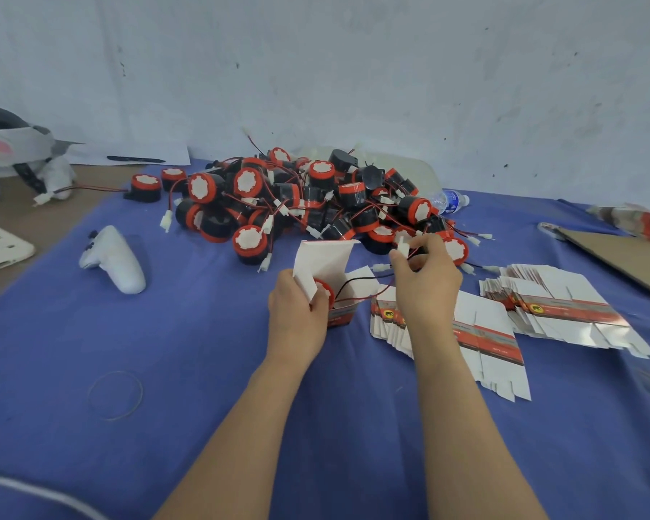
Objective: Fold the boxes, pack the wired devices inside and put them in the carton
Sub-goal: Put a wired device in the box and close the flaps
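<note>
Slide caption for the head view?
Left hand holds an open box with a device inside; right hand pinches its wire.

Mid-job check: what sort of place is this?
Likely an improvised hand-packing bench: a blue cloth-covered table against a scuffed white wall, a heap of black-and-red round wired devices, and stacks of flat white-and-red printed cardboard boxes waiting to be folded.
</note>
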Tool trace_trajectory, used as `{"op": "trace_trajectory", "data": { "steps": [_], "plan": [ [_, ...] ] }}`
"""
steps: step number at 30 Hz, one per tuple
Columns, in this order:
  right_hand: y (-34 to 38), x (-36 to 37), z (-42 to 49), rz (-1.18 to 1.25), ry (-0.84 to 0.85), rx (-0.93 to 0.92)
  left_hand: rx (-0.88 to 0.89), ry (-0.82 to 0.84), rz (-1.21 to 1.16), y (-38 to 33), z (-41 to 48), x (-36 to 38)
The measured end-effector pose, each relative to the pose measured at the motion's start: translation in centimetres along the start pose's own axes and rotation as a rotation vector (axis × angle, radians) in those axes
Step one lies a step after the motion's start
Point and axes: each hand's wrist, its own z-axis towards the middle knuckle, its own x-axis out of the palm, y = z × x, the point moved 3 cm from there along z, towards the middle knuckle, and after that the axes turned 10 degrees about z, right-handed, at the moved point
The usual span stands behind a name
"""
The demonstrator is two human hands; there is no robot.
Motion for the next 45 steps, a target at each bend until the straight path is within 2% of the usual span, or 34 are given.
{"op": "trace_trajectory", "data": {
  "steps": [6, 12, 13, 15, 19, 21, 22, 25, 26, 29, 31, 34, 40, 45],
  "plan": [
    [1.4, 0.9, -0.8, 0.393, -0.11, 0.073, 0.101, -0.017, 0.05, -0.5, -0.3, 0.2],
    [0.5, 1.5, -1.1, 0.806, -0.192, 0.323, 0.123, -0.033, 0.075, -0.8, -0.6, 0.0],
    [0.2, 1.4, -1.0, 0.779, -0.202, 0.35, 0.123, -0.032, 0.076, -0.9, -0.6, 0.0],
    [-0.5, 1.0, -0.7, 0.571, -0.2, 0.362, 0.129, -0.029, 0.083, -1.0, -0.7, -0.1],
    [-1.1, -0.3, 0.1, 0.166, -0.136, 0.193, 0.168, -0.048, 0.108, -1.1, -0.7, -0.1],
    [-1.2, -0.9, 0.5, 0.106, -0.095, 0.215, 0.182, -0.059, 0.121, -1.1, -0.8, -0.1],
    [-1.2, -1.1, 0.6, 0.191, -0.079, 0.267, 0.186, -0.064, 0.128, -1.2, -0.8, -0.2],
    [-0.7, -0.6, 0.2, 0.678, -0.006, 0.536, 0.163, -0.081, 0.134, -1.3, -0.8, -0.3],
    [-0.6, -0.4, 0.0, 0.75, 0.02, 0.576, 0.154, -0.086, 0.135, -1.3, -0.8, -0.4],
    [-0.3, 0.1, 0.0, 0.703, 0.066, 0.501, 0.135, -0.099, 0.128, -1.2, -0.8, -0.5],
    [-0.1, 0.5, 0.1, 0.528, 0.075, 0.356, 0.108, -0.106, 0.095, -1.1, -0.6, -0.6],
    [-0.6, 1.1, 0.1, 0.404, 0.014, 0.242, 0.057, -0.093, 0.017, -0.9, -0.4, -0.8],
    [-3.0, 0.4, -0.4, 0.762, -0.193, 0.542, 0.189, -0.095, 0.085, -1.5, -0.9, -0.6],
    [-2.8, 0.7, -0.6, 0.951, -0.165, 0.614, 0.24, -0.131, 0.163, -1.6, -1.1, -0.7]
  ]
}}
